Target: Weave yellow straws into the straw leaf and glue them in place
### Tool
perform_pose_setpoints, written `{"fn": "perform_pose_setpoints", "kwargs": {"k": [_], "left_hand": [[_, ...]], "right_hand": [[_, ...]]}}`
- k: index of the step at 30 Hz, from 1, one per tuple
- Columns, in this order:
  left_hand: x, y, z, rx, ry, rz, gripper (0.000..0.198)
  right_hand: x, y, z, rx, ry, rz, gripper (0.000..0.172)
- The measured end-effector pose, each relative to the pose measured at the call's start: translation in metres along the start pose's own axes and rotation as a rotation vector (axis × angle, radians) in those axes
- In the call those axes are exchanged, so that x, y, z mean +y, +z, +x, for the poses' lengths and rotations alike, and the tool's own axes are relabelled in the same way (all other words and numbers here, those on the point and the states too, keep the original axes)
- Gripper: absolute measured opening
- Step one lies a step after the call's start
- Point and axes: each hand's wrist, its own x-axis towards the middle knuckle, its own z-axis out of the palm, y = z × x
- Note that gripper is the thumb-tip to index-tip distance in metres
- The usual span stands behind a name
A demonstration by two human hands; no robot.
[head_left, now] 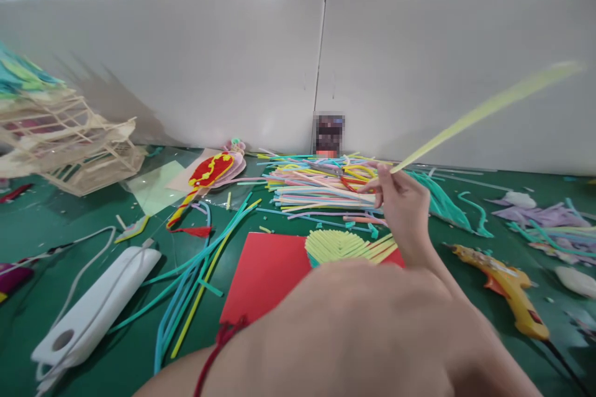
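My right hand (403,201) pinches the end of a long pale yellow pipe cleaner (470,116). The pipe cleaner slants up to the right and its far end is blurred. Large and close to the camera, my left hand (354,316) has a red cord at the wrist; its fingers are hidden from view. Partly covered by it are a red sheet (265,267) and a pale yellow piece with a rounded edge (338,243), made of pipe cleaners laid in a V pattern. Behind my right hand lies a pile of many-coloured pipe cleaners (311,189), with pliers (328,169) on top.
A yellow glue gun (507,285) lies at the right. At the left are a white power strip (97,304), loose blue and green pipe cleaners (186,285), a red and yellow fan-shaped ornament (212,173) and a stick-frame model (79,142). A grey partition (209,68) stands behind.
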Motion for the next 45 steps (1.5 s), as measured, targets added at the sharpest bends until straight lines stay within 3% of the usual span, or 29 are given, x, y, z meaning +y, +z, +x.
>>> {"fn": "perform_pose_setpoints", "kwargs": {"k": [3, 5, 7, 9, 10, 13, 17, 21, 24, 27, 31, 36, 41, 45], "left_hand": [[-0.021, -0.008, 0.025, 0.006, -0.103, 0.147, 0.033], [-0.039, -0.007, 0.023, -0.013, -0.184, 0.182, 0.063], [-0.052, -0.005, 0.011, -0.084, -0.135, 0.160, 0.075], [-0.058, -0.002, -0.004, -0.229, 0.007, 0.094, 0.057], [-0.059, -0.002, -0.010, -0.244, 0.066, 0.075, 0.044], [-0.068, -0.002, -0.017, -0.161, 0.065, -0.016, 0.032], [-0.102, -0.005, -0.010, 0.073, -0.050, -0.090, 0.024], [-0.130, -0.005, -0.008, 0.257, -0.176, -0.036, 0.024], [-0.132, -0.002, -0.011, 0.250, -0.249, -0.102, 0.026], [-0.124, 0.000, -0.013, 0.074, -0.243, -0.178, 0.025], [-0.115, 0.002, -0.014, -0.107, -0.204, -0.119, 0.023], [-0.118, 0.001, -0.013, 0.041, -0.291, -0.199, 0.021], [-0.127, -0.002, -0.010, 0.312, -0.438, -0.237, 0.017], [-0.127, -0.004, -0.007, 0.371, -0.487, -0.270, 0.014]], "right_hand": [[0.010, -0.016, -0.021, -0.141, -0.158, -0.213, 0.032], [0.018, -0.027, -0.040, -0.181, -0.289, -0.372, 0.032], [0.025, -0.038, -0.058, -0.197, -0.410, -0.459, 0.032], [0.031, -0.046, -0.073, -0.228, -0.495, -0.483, 0.031], [0.033, -0.050, -0.079, -0.239, -0.506, -0.482, 0.031], [0.039, -0.055, -0.090, -0.292, -0.407, -0.444, 0.027], [0.040, -0.054, -0.094, -0.330, -0.181, -0.354, 0.026], [0.038, -0.048, -0.100, -0.404, -0.171, -0.259, 0.024], [0.039, -0.043, -0.109, -0.517, -0.109, -0.171, 0.022], [0.042, -0.040, -0.115, -0.614, -0.080, -0.155, 0.023], [0.045, -0.040, -0.116, -0.642, -0.199, -0.121, 0.024], [0.041, -0.042, -0.110, -0.557, -0.250, -0.096, 0.023], [0.044, -0.047, -0.108, -0.536, -0.068, -0.090, 0.020], [0.049, -0.048, -0.109, -0.584, 0.037, -0.065, 0.021]]}}
